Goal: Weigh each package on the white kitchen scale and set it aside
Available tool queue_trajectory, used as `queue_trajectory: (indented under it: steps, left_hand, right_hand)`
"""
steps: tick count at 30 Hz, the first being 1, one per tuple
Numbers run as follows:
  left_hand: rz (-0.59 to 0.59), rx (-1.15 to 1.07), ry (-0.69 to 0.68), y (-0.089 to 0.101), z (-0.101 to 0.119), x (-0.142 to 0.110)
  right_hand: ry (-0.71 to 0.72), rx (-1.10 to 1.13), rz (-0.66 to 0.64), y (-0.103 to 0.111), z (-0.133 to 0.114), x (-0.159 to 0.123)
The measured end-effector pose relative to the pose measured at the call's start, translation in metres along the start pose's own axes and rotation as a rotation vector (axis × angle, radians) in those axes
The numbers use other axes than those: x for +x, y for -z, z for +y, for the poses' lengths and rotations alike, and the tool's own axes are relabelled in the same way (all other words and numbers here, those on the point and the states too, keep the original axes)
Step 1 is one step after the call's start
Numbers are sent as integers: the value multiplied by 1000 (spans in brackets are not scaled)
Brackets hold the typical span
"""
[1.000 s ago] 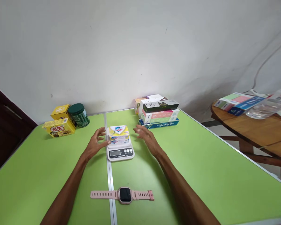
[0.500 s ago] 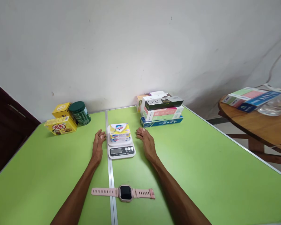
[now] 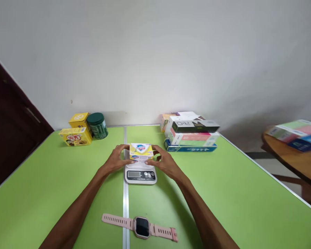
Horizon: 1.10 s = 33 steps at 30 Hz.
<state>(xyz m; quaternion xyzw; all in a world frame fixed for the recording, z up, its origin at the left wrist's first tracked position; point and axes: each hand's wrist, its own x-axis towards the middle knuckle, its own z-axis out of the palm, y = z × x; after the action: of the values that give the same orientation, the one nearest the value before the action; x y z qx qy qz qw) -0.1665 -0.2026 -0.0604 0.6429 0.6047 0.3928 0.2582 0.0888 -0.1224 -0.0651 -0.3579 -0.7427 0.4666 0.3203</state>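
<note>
A yellow and white soap pack (image 3: 141, 150) sits on the small white kitchen scale (image 3: 140, 175) in the middle of the green table (image 3: 235, 193). My left hand (image 3: 115, 160) grips the pack's left side, fingers curled round it. Pressing on the right side is my right hand (image 3: 163, 160), with its fingers wrapped over the edge. A pink smartwatch (image 3: 141, 227) lies flat on the table nearer to me, strap stretched out.
At the back left stand yellow snack boxes (image 3: 76, 133) and a dark green tin (image 3: 97, 125). A stack of flat boxes (image 3: 191, 133) is at the back right. A round wooden table (image 3: 292, 154) carrying more boxes stands off to the right.
Both hands, lying flat on the table beside the scale half a second ago, have closed on the soap pack from each side. The camera view has shifted slightly.
</note>
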Motion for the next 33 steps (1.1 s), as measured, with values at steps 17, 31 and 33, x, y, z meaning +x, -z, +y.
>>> queue_trajectory:
  steps: [17, 31, 33]
  left_hand:
    - [119, -204, 102, 103, -58, -19]
    - [636, -65, 160, 64, -150, -37]
    - [647, -30, 140, 59, -150, -36]
  right_hand:
    - [80, -115, -201, -94, -56, 92]
    - [6, -108, -110, -208, -15, 168]
    - [16, -110, -91, -215, -12, 173]
